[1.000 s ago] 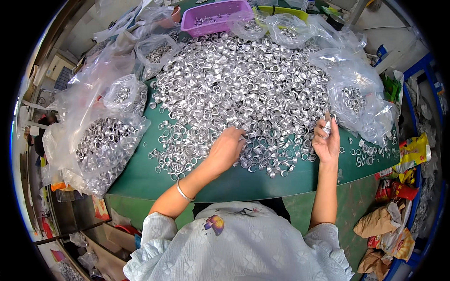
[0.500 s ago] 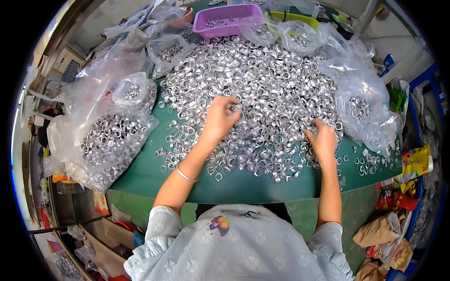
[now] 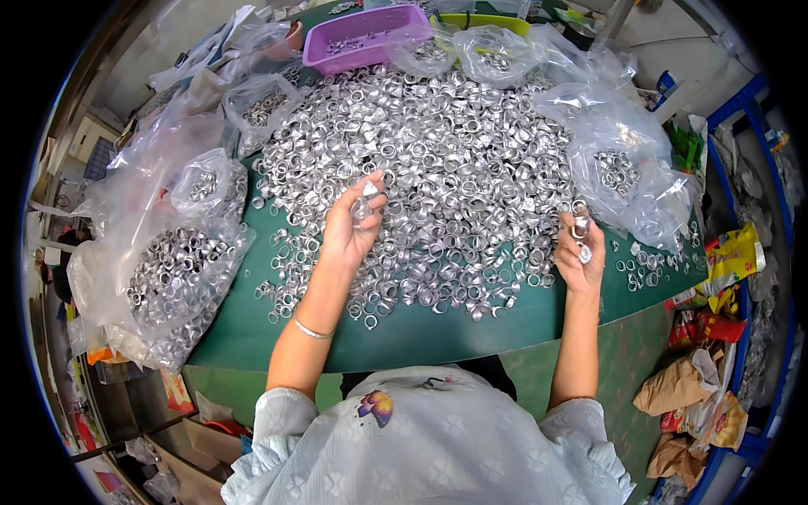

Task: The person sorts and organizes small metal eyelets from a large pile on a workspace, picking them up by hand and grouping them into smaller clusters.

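A wide heap of silver metal rings [image 3: 438, 160] covers much of the green table [image 3: 404, 341]. Over the heap's left part, my left hand [image 3: 353, 223] is turned palm up, its fingers curled around a couple of rings [image 3: 364, 204]. My right hand [image 3: 581, 257] is raised at the heap's right edge, also turned up. Between its fingers and against its palm sit a few rings [image 3: 581, 227]. Both hands are lifted off the pile.
Clear plastic bags of rings stand at the left [image 3: 181, 269] and right [image 3: 619, 172]. Smaller bags [image 3: 497, 61] line the back beside a purple basket [image 3: 362, 38] and a yellow-green basket [image 3: 484, 23]. Loose rings [image 3: 648, 268] lie by the right edge.
Both hands have turned from palm down over the heap to palm up, now with rings showing in the fingers. The whole view has shifted slightly, so the table appears further left.
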`<state>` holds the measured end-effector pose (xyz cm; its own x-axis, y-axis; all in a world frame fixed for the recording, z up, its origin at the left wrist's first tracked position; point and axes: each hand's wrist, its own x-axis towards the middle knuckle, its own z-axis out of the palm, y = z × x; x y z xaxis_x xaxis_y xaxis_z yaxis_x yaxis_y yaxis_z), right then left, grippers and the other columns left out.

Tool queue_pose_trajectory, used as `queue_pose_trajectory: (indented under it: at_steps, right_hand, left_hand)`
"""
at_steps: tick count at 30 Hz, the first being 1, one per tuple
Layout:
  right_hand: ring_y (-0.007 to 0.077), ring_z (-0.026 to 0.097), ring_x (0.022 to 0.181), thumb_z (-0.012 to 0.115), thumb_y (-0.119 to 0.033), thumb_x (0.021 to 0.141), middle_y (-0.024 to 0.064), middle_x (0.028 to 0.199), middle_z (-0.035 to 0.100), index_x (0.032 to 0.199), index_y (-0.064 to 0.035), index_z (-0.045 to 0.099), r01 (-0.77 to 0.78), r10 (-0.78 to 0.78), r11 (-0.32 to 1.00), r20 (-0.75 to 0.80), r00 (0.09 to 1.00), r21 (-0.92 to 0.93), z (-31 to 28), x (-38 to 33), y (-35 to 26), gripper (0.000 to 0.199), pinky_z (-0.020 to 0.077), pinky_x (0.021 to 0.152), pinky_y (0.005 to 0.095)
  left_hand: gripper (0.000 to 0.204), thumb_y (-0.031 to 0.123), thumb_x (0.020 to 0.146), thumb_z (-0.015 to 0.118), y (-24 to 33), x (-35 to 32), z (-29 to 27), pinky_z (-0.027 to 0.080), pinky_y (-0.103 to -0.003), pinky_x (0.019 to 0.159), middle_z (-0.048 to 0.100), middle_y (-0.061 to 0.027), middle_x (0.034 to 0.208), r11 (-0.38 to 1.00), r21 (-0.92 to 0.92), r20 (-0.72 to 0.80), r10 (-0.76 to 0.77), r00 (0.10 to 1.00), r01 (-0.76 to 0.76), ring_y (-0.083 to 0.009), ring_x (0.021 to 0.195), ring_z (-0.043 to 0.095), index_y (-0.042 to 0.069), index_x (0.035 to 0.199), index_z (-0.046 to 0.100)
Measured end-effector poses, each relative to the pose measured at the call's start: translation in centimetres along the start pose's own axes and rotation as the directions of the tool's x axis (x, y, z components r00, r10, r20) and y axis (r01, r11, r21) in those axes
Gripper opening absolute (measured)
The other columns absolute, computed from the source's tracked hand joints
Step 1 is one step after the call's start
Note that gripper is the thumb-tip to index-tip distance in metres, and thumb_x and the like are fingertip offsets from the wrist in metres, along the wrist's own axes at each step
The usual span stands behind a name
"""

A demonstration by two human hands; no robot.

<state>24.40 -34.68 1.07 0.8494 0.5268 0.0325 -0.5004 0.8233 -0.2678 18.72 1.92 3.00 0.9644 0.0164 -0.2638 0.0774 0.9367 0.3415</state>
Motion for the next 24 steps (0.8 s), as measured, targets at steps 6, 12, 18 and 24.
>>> queue_pose_trajectory:
  at_steps: [6,12,18,24]
  right_hand:
    - [0.0064,0.054,0.065,0.067,-0.002,0.075,0.0012,0.069,0.057,0.099,-0.0041,0.066,-0.229,-0.319,0.190,-0.281,0.905,-0.955,3.4,1.0,1.8,0.024,0.0385,0.042,0.0210]
    - [0.0341,0.059,0.075,0.076,-0.011,0.064,0.0118,0.086,0.060,0.089,-0.0062,0.067,-0.243,-0.363,-0.748,0.075,0.929,-0.617,3.8,2.1,3.9,0.026,0.0460,0.066,0.0409]
    - [0.0129,0.056,0.058,0.068,-0.007,0.079,0.0137,0.086,0.062,0.088,0.0021,0.061,-0.186,-0.260,0.413,-0.311,0.914,-0.891,2.0,0.8,1.1,0.014,0.0343,0.033,0.0199]
    - [0.0169,0.050,0.071,0.058,-0.012,0.086,0.0171,0.112,0.052,0.102,-0.0046,0.056,-0.022,0.005,0.996,-0.190,0.982,-0.089,-0.9,-0.3,1.8,0.018,0.0394,0.037,0.0194]
  left_hand:
    - [0.028,0.028,0.090,0.055,-1.5,-1.3,0.5,0.030,-0.014,0.031,0.057,-0.0112,0.087,0.951,0.308,-0.207,0.047,0.977,0.020,-0.0104,0.057,0.050,0.000,0.087,0.056]
    - [0.016,0.009,0.084,0.059,-5.0,-0.3,1.1,0.042,-0.029,0.044,0.062,-0.0093,0.082,-0.217,0.880,0.471,0.291,0.833,-0.422,-0.0184,0.055,0.056,0.004,0.099,0.063]
    - [0.013,0.010,0.080,0.064,-6.8,-0.1,4.2,0.047,-0.035,0.055,0.060,-0.0070,0.083,-0.601,0.700,0.614,0.231,0.755,-0.386,-0.0267,0.062,0.060,0.005,0.092,0.065]
    - [0.014,0.014,0.081,0.063,-8.5,1.4,4.9,0.048,-0.034,0.055,0.060,-0.0048,0.085,-0.530,0.656,0.704,0.172,0.689,-0.537,-0.0247,0.062,0.061,0.007,0.093,0.064]
